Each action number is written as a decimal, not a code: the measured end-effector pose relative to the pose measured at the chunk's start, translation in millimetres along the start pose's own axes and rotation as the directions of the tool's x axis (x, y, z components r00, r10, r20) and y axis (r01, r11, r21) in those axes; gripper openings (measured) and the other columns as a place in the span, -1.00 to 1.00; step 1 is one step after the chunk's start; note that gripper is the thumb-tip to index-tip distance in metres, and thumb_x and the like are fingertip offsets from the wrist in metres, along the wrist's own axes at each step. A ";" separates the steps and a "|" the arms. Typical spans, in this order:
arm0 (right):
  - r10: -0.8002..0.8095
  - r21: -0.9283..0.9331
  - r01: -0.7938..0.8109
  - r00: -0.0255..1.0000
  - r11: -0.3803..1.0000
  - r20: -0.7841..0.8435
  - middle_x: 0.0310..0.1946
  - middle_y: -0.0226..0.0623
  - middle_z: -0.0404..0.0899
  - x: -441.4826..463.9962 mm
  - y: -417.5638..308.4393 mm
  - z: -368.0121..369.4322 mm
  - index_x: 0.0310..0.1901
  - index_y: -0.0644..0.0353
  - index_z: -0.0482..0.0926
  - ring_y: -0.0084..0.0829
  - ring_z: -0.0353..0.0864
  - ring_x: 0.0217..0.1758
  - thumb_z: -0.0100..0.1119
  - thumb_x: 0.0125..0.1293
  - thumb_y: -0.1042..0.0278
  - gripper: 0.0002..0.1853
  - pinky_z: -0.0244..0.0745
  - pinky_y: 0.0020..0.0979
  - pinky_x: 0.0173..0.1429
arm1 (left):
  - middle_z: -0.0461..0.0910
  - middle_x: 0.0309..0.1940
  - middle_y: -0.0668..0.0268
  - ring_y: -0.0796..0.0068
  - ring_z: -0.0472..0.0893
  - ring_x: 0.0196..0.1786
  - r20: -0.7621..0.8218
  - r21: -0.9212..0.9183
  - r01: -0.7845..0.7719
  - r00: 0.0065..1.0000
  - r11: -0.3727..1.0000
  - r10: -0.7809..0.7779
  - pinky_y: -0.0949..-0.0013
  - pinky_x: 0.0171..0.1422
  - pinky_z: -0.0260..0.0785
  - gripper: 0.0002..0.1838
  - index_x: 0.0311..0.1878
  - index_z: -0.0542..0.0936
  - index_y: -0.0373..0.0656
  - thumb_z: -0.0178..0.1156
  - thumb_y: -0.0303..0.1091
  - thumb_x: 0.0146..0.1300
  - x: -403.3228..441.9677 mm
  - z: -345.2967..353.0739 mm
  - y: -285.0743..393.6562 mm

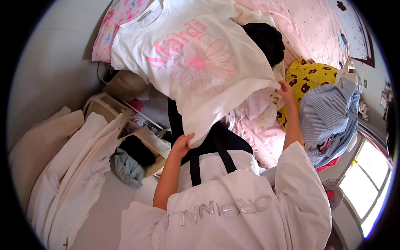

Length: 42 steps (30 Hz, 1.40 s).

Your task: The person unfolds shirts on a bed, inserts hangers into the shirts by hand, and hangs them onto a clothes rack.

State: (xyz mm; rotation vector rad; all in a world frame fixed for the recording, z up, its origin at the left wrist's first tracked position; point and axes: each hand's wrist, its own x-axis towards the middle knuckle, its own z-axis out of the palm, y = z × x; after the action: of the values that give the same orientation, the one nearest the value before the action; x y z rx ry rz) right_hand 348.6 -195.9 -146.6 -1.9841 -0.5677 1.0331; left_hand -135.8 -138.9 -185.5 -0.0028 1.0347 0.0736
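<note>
A white T-shirt (250,71) with pink lettering and a pink flower print lies spread out, its collar at the far end and its hem toward me. My left hand (182,144) pinches the hem's near left corner. At the hem's right corner, my right hand (284,89) grips the fabric between thumb and fingers. The hem hangs slightly lifted between the two hands. Black fabric (266,41) lies beside the shirt's right side, and a pink floral pillow (112,35) is by its left sleeve.
Yellow patterned cloth (310,75) and blue striped clothing (325,108) are piled at the right on the pink bedding (306,25). Open drawers (146,141) with clothes stand at the left, near white draped fabric (71,166). A fan (332,194) is at lower right.
</note>
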 end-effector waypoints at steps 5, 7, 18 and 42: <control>-0.212 -0.397 0.113 0.954 0.911 -0.214 -0.46 -0.40 0.42 -2.5 22.3 -14.4 -0.32 0.27 0.40 -0.61 0.38 -0.40 0.11 0.06 0.47 -0.85 0.32 -0.58 -0.28 | 0.52 -0.20 0.23 0.44 0.54 -0.19 -0.345 0.297 -0.195 0.891 0.935 0.296 0.41 -0.15 0.40 -0.58 0.03 0.34 -0.22 0.15 -0.28 0.13 -13.4 -2.9 4.0; -0.270 -0.384 0.101 0.868 0.918 -0.417 -0.48 -0.42 0.40 -4.2 11.2 -8.8 -0.36 0.26 0.37 -0.61 0.35 -0.43 0.13 0.08 0.43 -0.85 0.30 -0.57 -0.32 | 0.53 -0.22 0.19 0.47 0.54 -0.20 -0.356 0.561 -0.228 0.801 0.796 0.481 0.41 -0.16 0.39 -0.55 0.06 0.31 -0.22 0.17 -0.27 0.13 -18.2 -0.7 9.3; -0.279 -0.363 -0.003 0.633 0.932 -0.722 -0.62 -0.42 0.30 12.3 21.6 -5.9 -0.44 0.22 0.29 -0.57 0.24 -0.56 0.14 0.10 0.36 -0.79 0.20 -0.55 -0.46 | 0.48 -0.42 0.38 0.66 0.39 -0.45 0.173 0.885 -0.425 0.679 0.190 0.713 0.61 -0.36 0.24 -0.76 -0.12 0.49 -0.23 0.08 -0.56 0.10 -77.7 1.7 3.6; -0.043 -0.208 -0.140 0.724 0.968 -0.688 -0.35 -0.25 0.50 20.2 40.0 21.3 -0.23 0.31 0.42 -0.45 0.47 -0.34 0.22 0.03 0.24 -0.64 0.38 -0.46 -0.24 | 0.55 -0.48 0.15 0.18 0.56 -0.38 -0.038 0.872 -0.169 0.913 0.459 0.407 0.17 -0.28 0.39 -0.63 -0.07 0.40 -0.18 0.11 -0.17 0.12 118.6 22.9 -28.8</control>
State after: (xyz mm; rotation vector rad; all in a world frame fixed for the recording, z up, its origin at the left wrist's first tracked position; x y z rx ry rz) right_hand 343.2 -195.2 -195.9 -2.4141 -0.2253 0.1772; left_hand -54.1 -159.7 -276.6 1.1400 1.2192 -0.1482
